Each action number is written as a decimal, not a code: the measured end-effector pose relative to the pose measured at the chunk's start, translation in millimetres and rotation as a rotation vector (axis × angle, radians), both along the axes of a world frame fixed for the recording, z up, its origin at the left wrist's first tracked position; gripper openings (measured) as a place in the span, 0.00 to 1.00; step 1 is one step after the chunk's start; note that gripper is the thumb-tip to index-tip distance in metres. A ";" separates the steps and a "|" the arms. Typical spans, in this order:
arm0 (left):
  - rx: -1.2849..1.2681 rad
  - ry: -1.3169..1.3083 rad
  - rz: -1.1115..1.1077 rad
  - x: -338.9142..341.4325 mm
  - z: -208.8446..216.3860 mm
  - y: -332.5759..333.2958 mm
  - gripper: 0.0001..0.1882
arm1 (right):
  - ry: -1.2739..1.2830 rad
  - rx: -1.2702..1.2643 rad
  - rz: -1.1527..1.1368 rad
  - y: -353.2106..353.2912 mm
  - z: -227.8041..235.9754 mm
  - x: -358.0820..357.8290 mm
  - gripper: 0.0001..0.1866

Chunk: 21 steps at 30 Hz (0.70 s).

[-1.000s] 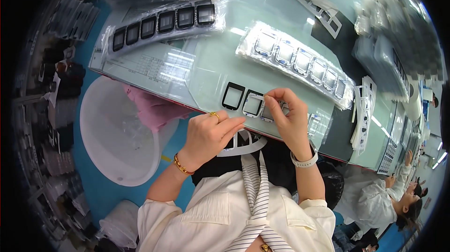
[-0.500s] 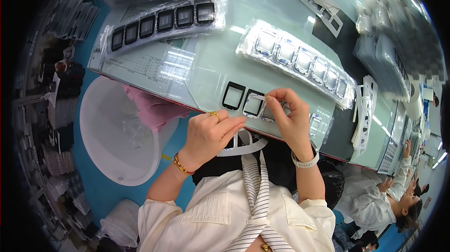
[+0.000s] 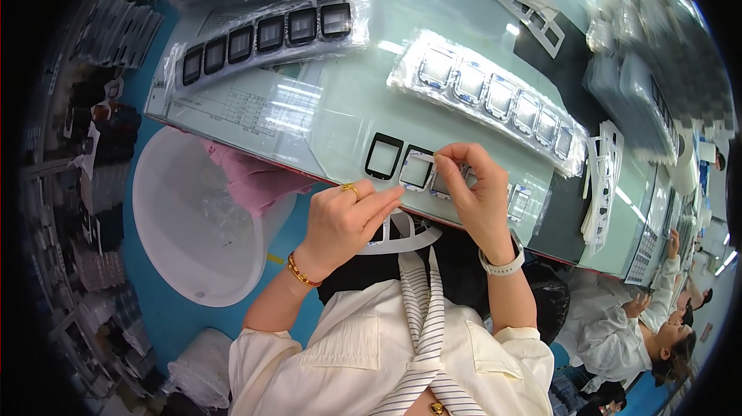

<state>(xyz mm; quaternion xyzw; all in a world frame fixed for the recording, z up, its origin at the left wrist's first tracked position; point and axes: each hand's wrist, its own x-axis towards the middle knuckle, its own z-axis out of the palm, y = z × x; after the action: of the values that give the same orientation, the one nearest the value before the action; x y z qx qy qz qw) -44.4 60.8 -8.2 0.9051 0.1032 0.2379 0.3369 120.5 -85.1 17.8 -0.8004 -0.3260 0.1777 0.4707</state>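
A white-and-blue frame-shaped sticker point(image 3: 406, 175) lies lined up over a black-rimmed panel point(image 3: 420, 147) near the table's front edge. My left hand point(image 3: 344, 219) has its fingers pressed together at the sticker's lower left corner. Thumb and forefinger of my right hand point(image 3: 481, 193) pinch its upper right corner. To the left lies a bare black-rimmed panel point(image 3: 383, 155). More panels sit partly hidden under my right hand, and a white-and-blue rimmed panel point(image 3: 519, 203) shows to its right. Below my left hand hangs a white cut-out sheet point(image 3: 402, 243).
A clear tray of white-and-blue rimmed panels point(image 3: 495, 99) lies behind my hands. Black-rimmed panels fill another tray point(image 3: 270, 33) at the back left. Cut-out white strips point(image 3: 601, 192) are stacked at right. A white tub point(image 3: 197, 223) stands left, and a person point(image 3: 618, 331) sits at right.
Both hands stay at the sticker's two corners with barely any movement. The whole view has shifted very slightly.
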 end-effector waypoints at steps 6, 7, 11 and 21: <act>0.029 0.008 0.006 0.1 1.1 -1.4 0.13 | -0.032 0.011 0.005 0.1 0.3 -0.1 0.05; 0.027 0.010 0.005 0.4 1.1 -1.5 0.13 | -0.032 0.011 0.003 0.0 0.2 0.0 0.05; 0.032 -0.006 0.011 0.3 0.0 -2.5 0.13 | -0.018 0.016 0.001 0.4 0.4 -0.2 0.05; 0.104 0.014 -0.042 6.9 2.4 -13.7 0.13 | -0.017 0.025 0.001 0.4 0.7 0.4 0.04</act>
<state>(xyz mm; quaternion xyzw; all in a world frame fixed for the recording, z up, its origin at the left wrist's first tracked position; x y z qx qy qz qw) -37.5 47.2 -5.8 0.9250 0.0742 0.2296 0.2934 120.9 -84.7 18.5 -0.7958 -0.3326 0.1668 0.4778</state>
